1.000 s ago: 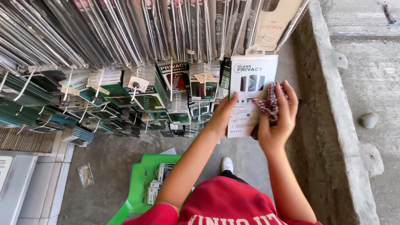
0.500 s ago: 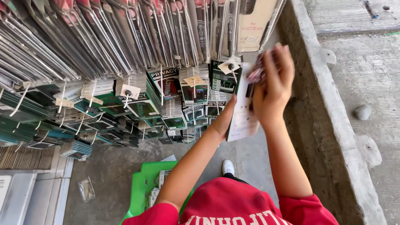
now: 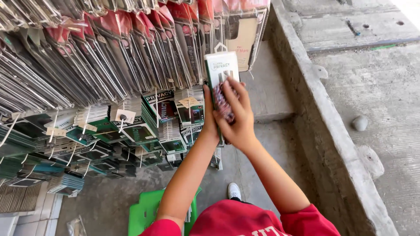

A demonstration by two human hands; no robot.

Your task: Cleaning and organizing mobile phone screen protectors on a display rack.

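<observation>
My left hand [image 3: 210, 117] grips the white box [image 3: 222, 66] near the frame's top centre, my right hand [image 3: 234, 116] clenches a checked cloth [image 3: 222, 101] against it, hanging packets [image 3: 131, 57] crowding the left.

Bright daylight floods the frame, strongest on the pale grey concrete ledge [image 3: 372, 83] at upper right. Glare streaks the hanging clear plastic sleeves [image 3: 87, 57] at upper left. Edges bend outward; focus stays sharp.
</observation>
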